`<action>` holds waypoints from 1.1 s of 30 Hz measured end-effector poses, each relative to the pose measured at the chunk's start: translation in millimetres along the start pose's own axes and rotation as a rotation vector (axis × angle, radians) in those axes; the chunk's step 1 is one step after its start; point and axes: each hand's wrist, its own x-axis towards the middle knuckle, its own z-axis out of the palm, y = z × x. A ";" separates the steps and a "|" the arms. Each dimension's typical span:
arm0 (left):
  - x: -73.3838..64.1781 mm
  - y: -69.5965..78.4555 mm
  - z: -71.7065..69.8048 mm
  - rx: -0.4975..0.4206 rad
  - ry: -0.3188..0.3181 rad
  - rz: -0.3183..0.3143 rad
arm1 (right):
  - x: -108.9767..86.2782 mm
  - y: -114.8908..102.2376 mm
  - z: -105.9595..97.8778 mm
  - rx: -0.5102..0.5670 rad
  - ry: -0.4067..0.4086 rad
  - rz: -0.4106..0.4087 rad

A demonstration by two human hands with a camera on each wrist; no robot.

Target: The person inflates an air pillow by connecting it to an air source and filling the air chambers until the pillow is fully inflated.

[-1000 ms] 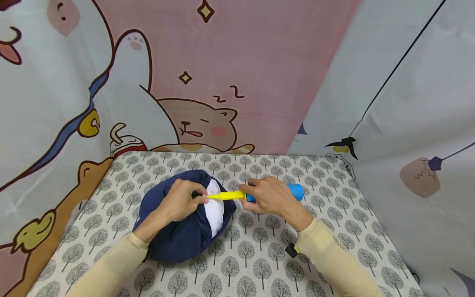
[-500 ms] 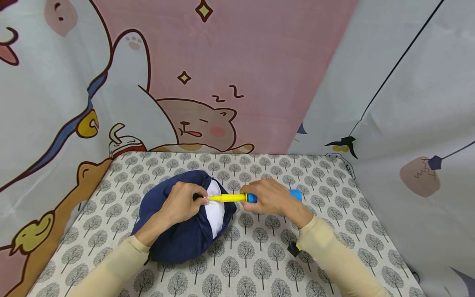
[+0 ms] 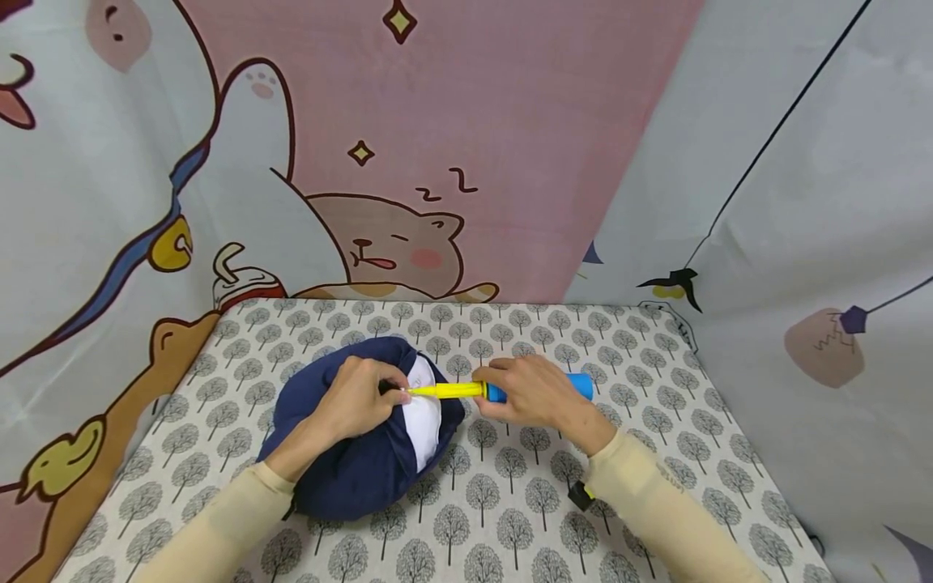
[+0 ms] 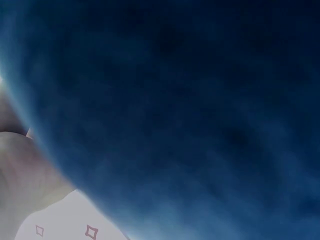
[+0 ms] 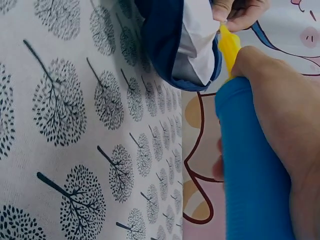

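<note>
A navy fabric cushion point(image 3: 342, 478), puffy and rounded, lies on the table with its cover parted over a white inner lining point(image 3: 423, 421). My left hand point(image 3: 360, 397) reaches across the cushion and pinches the white at the tip of a yellow nozzle between thumb and fingers. The nozzle belongs to a blue hand pump point(image 3: 581, 385) lying level to the right. Around the pump's blue barrel my right hand point(image 3: 535, 393) is curled, its fingers near the yellow collar. The right wrist view shows the barrel point(image 5: 255, 165) close up; navy fabric point(image 4: 175, 115) fills most of the left wrist view.
A tree-patterned cloth point(image 3: 452, 526) covers the table. Beside the right forearm lies a small black item point(image 3: 581, 495) with a bit of yellow. Cartoon-printed curtains point(image 3: 510, 162) stand at the back and along both sides.
The right hand and pump have dipped slightly, and the right fingers have shifted a little on the barrel. The left hand keeps its pinch; the cushion stays nearly in place.
</note>
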 end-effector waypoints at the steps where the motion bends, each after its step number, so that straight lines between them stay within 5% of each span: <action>1: -0.4 0.1 0.5 0.008 0.006 0.009 | 0.1 -0.4 -1.1 0.043 -0.028 0.018; 8: -1.9 2.1 2.4 0.036 0.044 0.083 | 1.3 1.1 -7.0 0.273 -0.154 0.111; 19: -1.4 -4.8 -2.1 -0.053 -0.031 -0.020 | -8.6 3.6 5.4 0.005 0.019 0.026; 25: -6.9 -11.2 -10.3 -0.072 0.047 -0.085 | -28.1 16.7 -1.7 0.108 -0.008 0.152; 33: -9.0 -14.3 -4.9 -0.091 0.042 -0.032 | -48.9 39.3 2.1 0.162 -0.043 0.244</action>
